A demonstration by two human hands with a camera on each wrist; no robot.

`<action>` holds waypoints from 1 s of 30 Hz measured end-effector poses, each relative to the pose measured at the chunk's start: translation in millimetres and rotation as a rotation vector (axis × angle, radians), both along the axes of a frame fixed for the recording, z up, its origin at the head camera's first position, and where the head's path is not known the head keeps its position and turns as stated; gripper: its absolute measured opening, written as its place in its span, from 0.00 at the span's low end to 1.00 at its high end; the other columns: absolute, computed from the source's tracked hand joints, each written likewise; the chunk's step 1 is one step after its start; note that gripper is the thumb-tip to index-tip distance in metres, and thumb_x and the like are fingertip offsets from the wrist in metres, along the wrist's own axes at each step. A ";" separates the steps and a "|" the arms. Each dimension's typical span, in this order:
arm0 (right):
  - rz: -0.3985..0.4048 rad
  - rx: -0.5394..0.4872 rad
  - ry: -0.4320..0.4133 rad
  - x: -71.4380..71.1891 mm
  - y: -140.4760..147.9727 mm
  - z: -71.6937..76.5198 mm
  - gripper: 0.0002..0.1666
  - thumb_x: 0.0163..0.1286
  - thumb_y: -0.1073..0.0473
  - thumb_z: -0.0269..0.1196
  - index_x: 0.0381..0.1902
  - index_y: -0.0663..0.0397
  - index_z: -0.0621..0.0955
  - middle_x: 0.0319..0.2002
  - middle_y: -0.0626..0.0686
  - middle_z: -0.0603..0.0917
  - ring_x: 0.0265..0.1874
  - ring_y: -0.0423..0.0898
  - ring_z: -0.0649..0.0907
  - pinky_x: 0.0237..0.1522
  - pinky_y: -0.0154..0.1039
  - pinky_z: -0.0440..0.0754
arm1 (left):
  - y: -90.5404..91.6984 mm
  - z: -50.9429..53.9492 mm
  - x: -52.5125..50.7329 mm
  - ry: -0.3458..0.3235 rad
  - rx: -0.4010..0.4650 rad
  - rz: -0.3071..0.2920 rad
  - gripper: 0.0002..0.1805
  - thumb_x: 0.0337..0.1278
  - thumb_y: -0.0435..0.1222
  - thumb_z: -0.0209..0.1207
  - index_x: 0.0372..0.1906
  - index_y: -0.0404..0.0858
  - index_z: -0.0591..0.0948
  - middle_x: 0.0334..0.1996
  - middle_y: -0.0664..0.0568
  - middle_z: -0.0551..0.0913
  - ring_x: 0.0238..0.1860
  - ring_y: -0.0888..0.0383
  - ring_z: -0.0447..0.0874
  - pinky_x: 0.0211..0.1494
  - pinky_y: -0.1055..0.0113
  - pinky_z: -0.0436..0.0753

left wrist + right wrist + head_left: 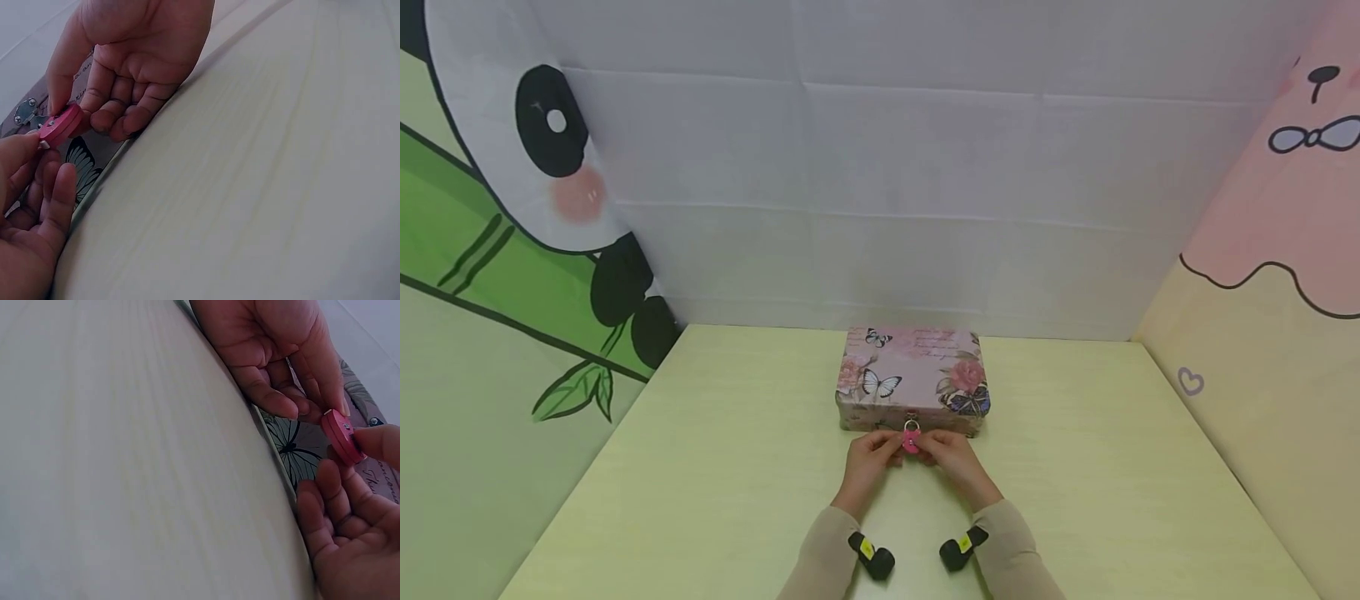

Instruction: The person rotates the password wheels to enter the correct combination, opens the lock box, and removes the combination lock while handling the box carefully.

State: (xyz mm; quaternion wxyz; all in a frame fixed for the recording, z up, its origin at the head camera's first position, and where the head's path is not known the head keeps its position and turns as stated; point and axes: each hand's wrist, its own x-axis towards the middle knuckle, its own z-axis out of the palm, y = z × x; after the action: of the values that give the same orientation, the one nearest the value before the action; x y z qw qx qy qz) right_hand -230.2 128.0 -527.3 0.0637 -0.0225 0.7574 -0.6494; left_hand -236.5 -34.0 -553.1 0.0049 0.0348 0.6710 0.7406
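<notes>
A pink heart-shaped or rounded padlock (pixel 911 442) with a silver shackle hangs at the front clasp of a floral tin box (pixel 917 367), whose lid is down. My left hand (pixel 871 462) pinches its left side and my right hand (pixel 957 462) its right side. In the left wrist view, thumbs and fingers of both hands hold the pink lock body (pixel 61 127), with the metal clasp (pixel 26 111) beside it. In the right wrist view the lock (pixel 342 437) sits between the fingertips, other fingers loosely bent. Whether the shackle is latched I cannot tell.
The box stands near the back middle of the pale yellow table (pixel 737 467), close to a white backdrop (pixel 880 167). Printed cartoon panels stand on the left (pixel 490 417) and right (pixel 1262 375). Black devices with yellow labels are strapped on both wrists.
</notes>
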 end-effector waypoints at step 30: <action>0.115 0.013 0.007 4.4 2.4 19.3 0.14 0.74 0.68 0.56 0.40 0.82 0.79 0.29 0.49 0.80 0.31 0.43 0.75 0.36 0.36 0.75 | -0.7 0.7 1.1 0.008 -0.042 0.001 0.12 0.66 0.29 0.60 0.42 0.19 0.83 0.31 0.44 0.86 0.25 0.63 0.81 0.31 0.72 0.84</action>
State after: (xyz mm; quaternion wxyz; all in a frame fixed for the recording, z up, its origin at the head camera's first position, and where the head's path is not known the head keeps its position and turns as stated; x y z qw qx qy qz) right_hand -225.8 130.4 -508.0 0.0983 -0.0681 0.7592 -0.6398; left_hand -235.3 -34.7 -552.4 0.0028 0.0372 0.6863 0.7264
